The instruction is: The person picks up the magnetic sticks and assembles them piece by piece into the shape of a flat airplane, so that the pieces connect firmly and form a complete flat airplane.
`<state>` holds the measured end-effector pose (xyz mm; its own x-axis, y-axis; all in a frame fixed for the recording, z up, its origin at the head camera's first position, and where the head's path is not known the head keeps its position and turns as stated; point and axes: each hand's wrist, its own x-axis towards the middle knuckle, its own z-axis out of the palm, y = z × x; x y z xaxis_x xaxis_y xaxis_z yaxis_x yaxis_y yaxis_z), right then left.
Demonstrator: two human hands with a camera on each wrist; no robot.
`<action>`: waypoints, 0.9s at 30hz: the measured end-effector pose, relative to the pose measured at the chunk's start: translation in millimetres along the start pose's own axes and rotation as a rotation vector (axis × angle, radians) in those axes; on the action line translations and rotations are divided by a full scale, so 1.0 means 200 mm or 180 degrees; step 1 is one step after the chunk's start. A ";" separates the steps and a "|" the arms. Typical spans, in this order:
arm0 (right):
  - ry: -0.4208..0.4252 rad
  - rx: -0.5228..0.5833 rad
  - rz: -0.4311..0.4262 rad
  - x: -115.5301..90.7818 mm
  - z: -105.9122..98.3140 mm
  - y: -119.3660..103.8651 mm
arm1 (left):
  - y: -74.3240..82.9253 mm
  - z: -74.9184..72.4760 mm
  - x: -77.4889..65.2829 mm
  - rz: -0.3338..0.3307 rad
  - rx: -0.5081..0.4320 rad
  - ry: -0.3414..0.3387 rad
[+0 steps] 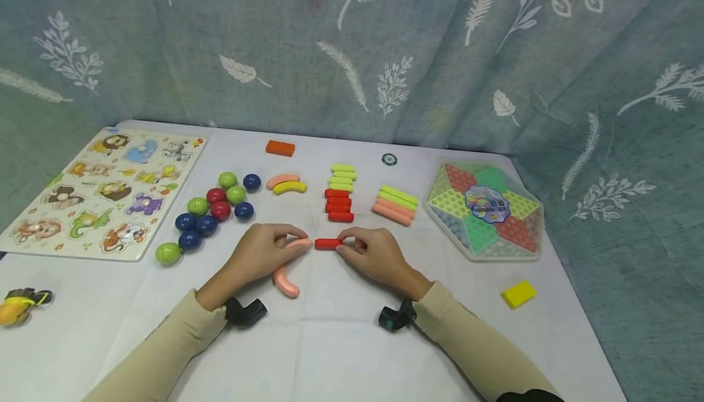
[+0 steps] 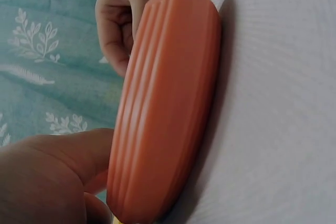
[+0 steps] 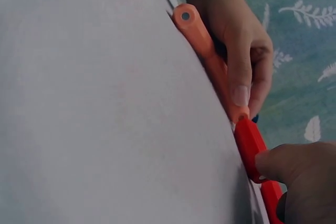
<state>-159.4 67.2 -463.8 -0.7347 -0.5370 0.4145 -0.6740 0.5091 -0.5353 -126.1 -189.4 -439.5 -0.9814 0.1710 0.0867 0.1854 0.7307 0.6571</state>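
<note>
My left hand [image 1: 267, 252] pinches a salmon-pink curved plastic piece [image 1: 297, 242] between thumb and fingertips, low over the white table. Another pink curved piece [image 1: 286, 283] extends toward me from beneath that hand; whether the two are joined is hidden. In the left wrist view a ribbed pink piece [image 2: 165, 103] fills the middle. Thumb and fingers of my right hand [image 1: 379, 257] grip one end of a short red bar [image 1: 327, 244]. The bar's free end points at the pink piece, almost meeting it. In the right wrist view, the red bar [image 3: 250, 148] lines up with the pink end.
Behind the hands lie short red bars [image 1: 338, 201], short green bars [image 1: 343, 176], longer bars [image 1: 395, 205] and curved pieces [image 1: 289, 186]. Colored balls [image 1: 206, 225] and an animal puzzle board [image 1: 99, 197] are leftward. Rightward are a hexagonal game box [image 1: 484, 209] and yellow block [image 1: 518, 294].
</note>
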 end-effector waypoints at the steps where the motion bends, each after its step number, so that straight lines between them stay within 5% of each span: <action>1: -0.0024 0.0015 -0.0010 0.00 0.00 -0.01 | 0.00 0.00 0.00 -0.0012 -0.0001 -0.0004; 13: -0.0065 0.0000 -0.0126 -0.01 0.00 -0.03 | -0.02 0.02 0.00 0.0013 0.0058 -0.0020; 20: -0.0227 -0.0121 -0.0149 -0.01 0.01 -0.04 | -0.01 0.00 -0.02 -0.0036 -0.0030 -0.0208; 27: -0.0245 -0.0052 -0.0368 -0.01 0.05 -0.09 | 0.00 0.00 -0.04 0.0234 -0.0072 -0.0377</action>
<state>-144.6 53.0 -461.9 -0.6445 -0.6424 0.4146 -0.7554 0.4514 -0.4750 -117.9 -191.7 -439.7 -0.9523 0.3014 0.0471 0.2541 0.6984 0.6691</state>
